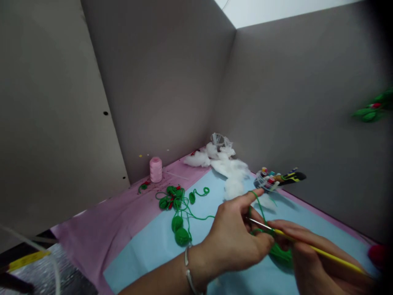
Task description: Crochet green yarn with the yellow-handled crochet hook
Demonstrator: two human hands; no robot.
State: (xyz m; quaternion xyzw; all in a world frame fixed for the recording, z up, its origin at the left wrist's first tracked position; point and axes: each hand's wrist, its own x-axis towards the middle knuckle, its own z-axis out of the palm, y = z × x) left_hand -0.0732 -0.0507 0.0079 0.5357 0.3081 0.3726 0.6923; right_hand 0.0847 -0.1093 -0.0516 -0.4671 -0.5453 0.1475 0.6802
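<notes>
My left hand (233, 235) is closed in a pinch on green yarn (261, 209), and a strand loops over its raised index finger. My right hand (316, 258) grips a crochet hook (330, 255) with a yellow handle. The hook's metal shaft points left, its tip by the fingers of my left hand and close to the yarn. Beneath the two hands a green yarn mass (281, 256) shows in part; its shape is blurred and half hidden. Fingers cover the stitches where hook and yarn meet.
Green crocheted pieces (170, 196) with red bits and two green balls (181, 237) lie left. A pink thread spool (156, 170) stands by the grey wall. White stuffing (230, 168) is heaped behind; a clear container (265, 182) holds tools. A blue sheet (144, 246) covers pink cloth.
</notes>
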